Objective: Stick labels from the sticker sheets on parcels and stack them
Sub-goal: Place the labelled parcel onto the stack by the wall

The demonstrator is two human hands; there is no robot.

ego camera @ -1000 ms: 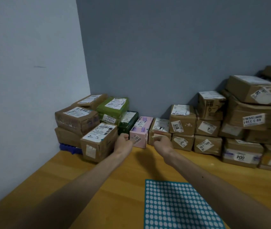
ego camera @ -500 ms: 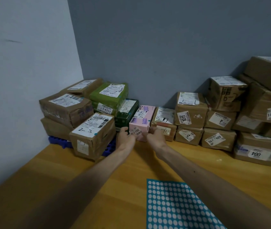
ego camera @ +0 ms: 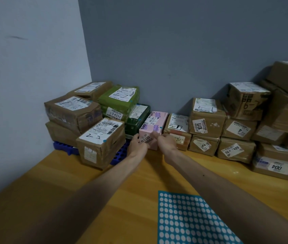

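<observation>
- At the far left, a blue plastic grid pallet (ego camera: 64, 148) lies on the yellow wooden table (ego camera: 104, 191) in the wall corner and carries stacked brown parcels. The front one, a taped brown cardboard parcel marked "2-3" (ego camera: 102, 148), has a small teal dot on top.
- Behind it, a light green parcel (ego camera: 118, 103) stands beside a dark green box (ego camera: 135, 122).
- The left hand (ego camera: 138, 145) grips the left front edge of the pink cardboard box (ego camera: 154, 125), fingers curled round it.
- That pink cardboard box sits on the table, hemmed in between the dark green box and a low brown parcel (ego camera: 177, 131).
- The right hand (ego camera: 166, 143) pinches its right front corner, just beside a teal dot sticker (ego camera: 160, 127).
- Nearer the camera, a teal sticker sheet of white round labels (ego camera: 189, 221) lies flat, the right forearm crossing its right edge.
- To the right, more brown cardboard parcels (ego camera: 236, 127) are piled along the wall.
</observation>
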